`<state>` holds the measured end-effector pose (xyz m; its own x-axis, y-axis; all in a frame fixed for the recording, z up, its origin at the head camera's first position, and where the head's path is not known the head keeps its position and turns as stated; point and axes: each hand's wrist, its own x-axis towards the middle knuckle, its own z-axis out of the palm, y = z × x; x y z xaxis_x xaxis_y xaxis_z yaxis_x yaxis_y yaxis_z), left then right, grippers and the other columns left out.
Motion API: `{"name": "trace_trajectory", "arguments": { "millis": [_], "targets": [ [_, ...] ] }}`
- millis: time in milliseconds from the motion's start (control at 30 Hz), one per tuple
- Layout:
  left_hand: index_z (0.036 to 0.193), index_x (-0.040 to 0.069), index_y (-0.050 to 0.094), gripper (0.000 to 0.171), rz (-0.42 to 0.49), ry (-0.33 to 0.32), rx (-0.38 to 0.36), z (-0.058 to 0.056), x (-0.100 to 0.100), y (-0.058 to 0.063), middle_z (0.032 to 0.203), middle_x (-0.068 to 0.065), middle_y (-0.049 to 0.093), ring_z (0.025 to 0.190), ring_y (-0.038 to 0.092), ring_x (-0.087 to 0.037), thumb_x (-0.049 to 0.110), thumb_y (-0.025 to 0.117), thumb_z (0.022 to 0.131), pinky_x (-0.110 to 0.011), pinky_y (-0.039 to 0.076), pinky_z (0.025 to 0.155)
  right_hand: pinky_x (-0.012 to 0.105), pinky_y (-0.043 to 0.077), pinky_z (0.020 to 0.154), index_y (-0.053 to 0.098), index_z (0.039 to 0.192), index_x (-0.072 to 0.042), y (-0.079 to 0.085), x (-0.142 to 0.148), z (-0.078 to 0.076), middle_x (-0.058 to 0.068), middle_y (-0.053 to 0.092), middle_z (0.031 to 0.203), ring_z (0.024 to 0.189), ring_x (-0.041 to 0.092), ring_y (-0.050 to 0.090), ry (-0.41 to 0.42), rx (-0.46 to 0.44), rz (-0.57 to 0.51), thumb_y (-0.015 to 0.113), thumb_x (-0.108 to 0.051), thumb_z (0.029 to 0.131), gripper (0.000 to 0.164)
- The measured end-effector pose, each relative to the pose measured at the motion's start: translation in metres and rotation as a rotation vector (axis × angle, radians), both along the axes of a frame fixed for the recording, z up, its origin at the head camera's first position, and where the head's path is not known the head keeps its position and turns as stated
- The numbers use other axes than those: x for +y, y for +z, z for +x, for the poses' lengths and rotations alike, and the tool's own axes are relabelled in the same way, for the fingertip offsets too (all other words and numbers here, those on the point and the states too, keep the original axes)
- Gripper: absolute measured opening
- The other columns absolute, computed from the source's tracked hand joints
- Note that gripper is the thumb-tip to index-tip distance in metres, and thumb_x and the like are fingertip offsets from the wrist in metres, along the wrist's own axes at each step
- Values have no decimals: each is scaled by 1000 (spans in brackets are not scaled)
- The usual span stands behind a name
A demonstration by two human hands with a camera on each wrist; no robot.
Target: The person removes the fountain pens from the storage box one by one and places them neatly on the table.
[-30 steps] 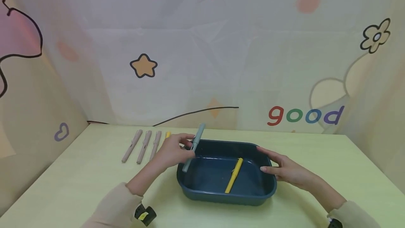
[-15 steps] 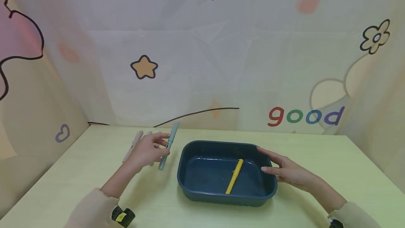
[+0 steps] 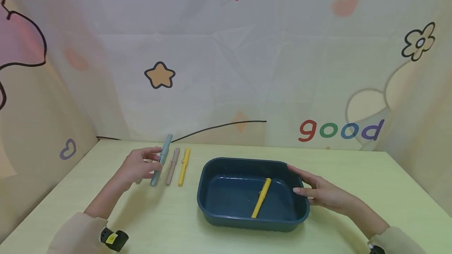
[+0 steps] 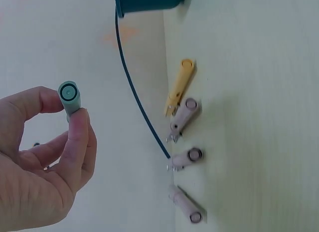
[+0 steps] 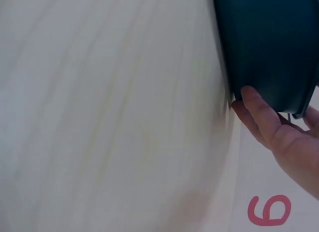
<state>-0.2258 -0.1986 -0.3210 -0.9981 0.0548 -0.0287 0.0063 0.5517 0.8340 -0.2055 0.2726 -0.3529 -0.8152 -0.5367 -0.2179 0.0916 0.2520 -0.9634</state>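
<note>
My left hand pinches a light blue-green pen between thumb and fingers, holding it above the table on the left. In the left wrist view the pen's round end points at the camera. Below it lie a yellow pen, a pinkish-grey pen and two more pinkish-grey pens, which the hand mostly hides in the head view. At the right, my right hand grips the side of a dark blue plastic basin, thumb over the rim, fingers along the outer wall. A second yellow pen lies inside it.
The pale yellow-green table ends at a printed cloth backdrop that rises behind it and along both sides. A small black device is strapped to my left wrist.
My left hand has carried the blue-green pen from over the basin's left rim leftward to above the row of pens. The right hand and basin have stayed in place.
</note>
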Motion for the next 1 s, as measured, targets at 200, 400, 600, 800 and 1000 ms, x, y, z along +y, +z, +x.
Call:
{"name": "trace_trajectory", "arguments": {
  "millis": [200,400,600,800,1000],
  "targets": [
    [133,-4,41,56,-40,0,9,-4,-20,-1,110,-22,52,80,59,-19,8,58,81,-36,54,70,38,49,85,7,147,-13,1,0,-1,25,-10,148,116,25,45,3,3,5,55,-18,91,74],
    [133,-6,38,57,-42,5,-2,-13,-40,-7,111,-23,51,84,59,-19,8,58,82,-39,53,73,42,47,86,8,147,-15,1,-2,0,25,-9,148,122,32,40,-10,2,11,56,-19,90,74],
    [135,-8,35,60,-31,27,-39,-21,-57,-16,111,-21,51,83,58,-16,9,59,82,-38,53,73,44,47,87,8,147,-15,1,-3,0,26,-8,148,126,42,30,-25,-10,9,56,-19,90,74],
    [134,-11,33,58,-20,44,-73,-25,-71,-23,107,-21,52,78,59,-14,9,55,83,-38,53,73,44,46,87,7,147,-15,0,-2,0,26,-8,148,126,41,31,-17,-15,0,56,-19,91,74],
    [132,-12,36,56,-46,48,-95,-31,-82,-30,107,-23,53,78,57,-14,10,55,84,-37,53,71,43,47,87,7,147,-14,0,-1,0,26,-9,147,124,32,38,-6,-14,-7,55,-18,91,74]
  ]
}}
